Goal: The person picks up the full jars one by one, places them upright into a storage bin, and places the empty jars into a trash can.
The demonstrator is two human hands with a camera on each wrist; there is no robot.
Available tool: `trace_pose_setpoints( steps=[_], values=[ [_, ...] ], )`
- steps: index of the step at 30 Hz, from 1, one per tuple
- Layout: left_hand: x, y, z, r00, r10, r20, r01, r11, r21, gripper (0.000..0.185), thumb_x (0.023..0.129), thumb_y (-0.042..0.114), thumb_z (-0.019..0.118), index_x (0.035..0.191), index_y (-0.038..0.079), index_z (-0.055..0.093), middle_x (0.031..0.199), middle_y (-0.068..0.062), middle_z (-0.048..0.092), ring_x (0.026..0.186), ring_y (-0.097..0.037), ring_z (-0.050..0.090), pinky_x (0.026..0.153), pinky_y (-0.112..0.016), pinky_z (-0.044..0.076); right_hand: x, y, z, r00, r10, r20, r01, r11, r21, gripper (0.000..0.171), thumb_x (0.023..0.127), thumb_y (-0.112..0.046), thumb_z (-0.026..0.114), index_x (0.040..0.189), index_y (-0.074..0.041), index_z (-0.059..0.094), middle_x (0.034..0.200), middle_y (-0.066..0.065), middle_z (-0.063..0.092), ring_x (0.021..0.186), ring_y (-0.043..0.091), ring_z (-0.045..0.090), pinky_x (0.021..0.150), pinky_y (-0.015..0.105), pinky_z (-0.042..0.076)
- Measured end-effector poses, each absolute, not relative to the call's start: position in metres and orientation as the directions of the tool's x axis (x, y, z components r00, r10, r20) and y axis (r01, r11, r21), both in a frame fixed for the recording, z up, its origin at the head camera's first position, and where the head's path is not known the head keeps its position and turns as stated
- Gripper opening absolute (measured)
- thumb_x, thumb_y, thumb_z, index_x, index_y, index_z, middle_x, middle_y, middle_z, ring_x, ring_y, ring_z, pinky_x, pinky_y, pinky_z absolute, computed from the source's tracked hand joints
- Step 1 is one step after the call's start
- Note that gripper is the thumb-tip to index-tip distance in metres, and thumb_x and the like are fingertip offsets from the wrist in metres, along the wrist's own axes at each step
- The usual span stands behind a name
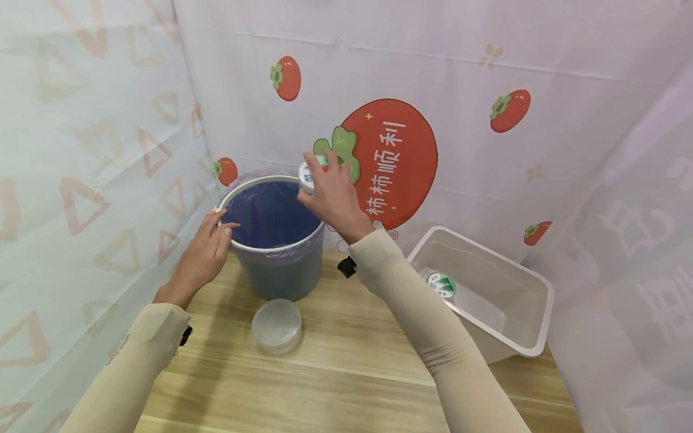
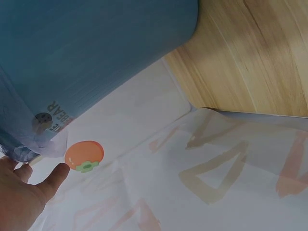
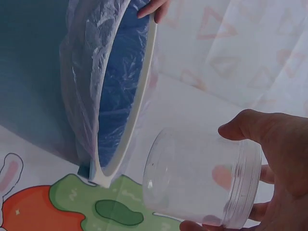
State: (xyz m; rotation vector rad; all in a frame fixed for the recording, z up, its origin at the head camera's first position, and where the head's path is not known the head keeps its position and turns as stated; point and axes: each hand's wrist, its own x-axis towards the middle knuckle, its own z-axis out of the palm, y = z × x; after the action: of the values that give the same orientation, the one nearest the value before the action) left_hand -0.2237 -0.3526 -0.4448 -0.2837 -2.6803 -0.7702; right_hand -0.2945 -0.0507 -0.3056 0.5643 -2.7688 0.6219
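Head view: my right hand (image 1: 332, 195) pinched a clear cylindrical plastic jar (image 1: 305, 175), seemingly mid-carry, next needing aim, left hand (image 1: 203, 252) spread at nine o'clock on the round blue bin (image 1: 281, 273).

bin (image 1: 284, 281) touched at rim by left hand (image 1: 204, 255) | jar (image 1: 305, 176) gripped by right hand (image 1: 331, 195) | clear container (image 1: 277, 326) set on surface (image 1: 346, 385)

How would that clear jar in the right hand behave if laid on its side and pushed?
The clear jar is probably light, since no contents show through its walls. It seems fairly stiff: its round side shows no dent in the right hand. Its cylindrical body would likely roll.
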Motion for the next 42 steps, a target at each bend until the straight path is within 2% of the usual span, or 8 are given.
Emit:
trace_pose_setpoints(
  steps=[4, 10, 18, 24, 30, 36, 42],
  values=[
    [-0.223, -0.352, -0.444, -0.926, 0.098, 0.364, 0.276, 0.834, 0.477, 0.055, 0.12, 0.033, 0.029, 0.141, -0.002, 0.067, 0.175, -0.024, 0.032, 0.168, -0.047, 0.015, 0.131, -0.071, 0.021, -0.29, -0.062, -0.313, -0.876, -0.36, 0.321, -0.457, 0.832, -0.314, 0.075, 0.103, -0.037, 0.071, 0.169, -0.03, 0.038, 0.174, 0.014, 0.03, 0.137, 0.038, 0.048, 0.089, 0.044, 0.065],
    [-0.225, -0.353, -0.445, -0.924, 0.101, 0.369, 0.28, 0.836, 0.472, 0.055, 0.12, 0.034, 0.03, 0.141, -0.001, 0.067, 0.175, -0.024, 0.032, 0.168, -0.046, 0.015, 0.131, -0.07, 0.021, -0.283, -0.079, -0.326, -0.859, -0.422, 0.291, -0.491, 0.84, -0.232, 0.073, 0.103, -0.039, 0.071, 0.169, -0.03, 0.039, 0.17, 0.015, 0.035, 0.139, 0.041, 0.051, 0.088, 0.047, 0.066],
    [-0.225, -0.352, -0.445, -0.925, 0.091, 0.37, 0.273, 0.836, 0.476, 0.055, 0.12, 0.034, 0.03, 0.14, -0.001, 0.068, 0.174, -0.024, 0.033, 0.169, -0.046, 0.015, 0.131, -0.07, 0.021, -0.278, -0.095, -0.341, -0.863, -0.475, 0.173, -0.505, 0.834, -0.222, 0.077, 0.104, -0.043, 0.071, 0.171, -0.03, 0.035, 0.172, 0.014, 0.033, 0.15, 0.044, 0.046, 0.107, 0.052, 0.06],
    [-0.225, -0.352, -0.444, -0.929, 0.089, 0.36, 0.264, 0.84, 0.475, 0.055, 0.12, 0.035, 0.029, 0.141, 0.001, 0.067, 0.175, -0.023, 0.032, 0.168, -0.047, 0.015, 0.131, -0.071, 0.021, -0.274, -0.101, -0.351, -0.859, -0.498, 0.12, -0.512, 0.823, -0.247, 0.078, 0.104, -0.043, 0.074, 0.171, -0.032, 0.034, 0.176, 0.015, 0.027, 0.15, 0.044, 0.046, 0.101, 0.051, 0.063],
    [-0.225, -0.351, -0.444, -0.927, 0.096, 0.362, 0.271, 0.839, 0.472, 0.056, 0.12, 0.034, 0.028, 0.142, 0.0, 0.067, 0.175, -0.023, 0.031, 0.168, -0.047, 0.015, 0.131, -0.07, 0.021, -0.27, -0.097, -0.358, -0.85, -0.515, 0.112, -0.525, 0.806, -0.272, 0.076, 0.106, -0.045, 0.071, 0.171, -0.03, 0.035, 0.176, 0.015, 0.028, 0.15, 0.042, 0.045, 0.107, 0.051, 0.06],
    [-0.225, -0.351, -0.444, -0.919, 0.097, 0.383, 0.283, 0.838, 0.466, 0.054, 0.12, 0.031, 0.029, 0.14, -0.001, 0.067, 0.174, -0.025, 0.033, 0.166, -0.051, 0.018, 0.131, -0.069, 0.021, -0.27, -0.093, -0.364, -0.833, -0.535, 0.142, -0.554, 0.803, -0.219, 0.068, 0.108, -0.049, 0.065, 0.168, -0.029, 0.041, 0.173, 0.013, 0.038, 0.15, 0.04, 0.048, 0.113, 0.052, 0.055],
    [-0.225, -0.353, -0.446, -0.922, 0.1, 0.375, 0.28, 0.84, 0.464, 0.055, 0.12, 0.033, 0.029, 0.141, -0.001, 0.067, 0.175, -0.024, 0.031, 0.167, -0.05, 0.016, 0.131, -0.07, 0.021, -0.266, -0.093, -0.364, -0.825, -0.547, 0.144, -0.565, 0.804, -0.186, 0.067, 0.108, -0.054, 0.06, 0.168, -0.03, 0.042, 0.173, 0.01, 0.04, 0.154, 0.038, 0.046, 0.12, 0.055, 0.049]
  ],
)
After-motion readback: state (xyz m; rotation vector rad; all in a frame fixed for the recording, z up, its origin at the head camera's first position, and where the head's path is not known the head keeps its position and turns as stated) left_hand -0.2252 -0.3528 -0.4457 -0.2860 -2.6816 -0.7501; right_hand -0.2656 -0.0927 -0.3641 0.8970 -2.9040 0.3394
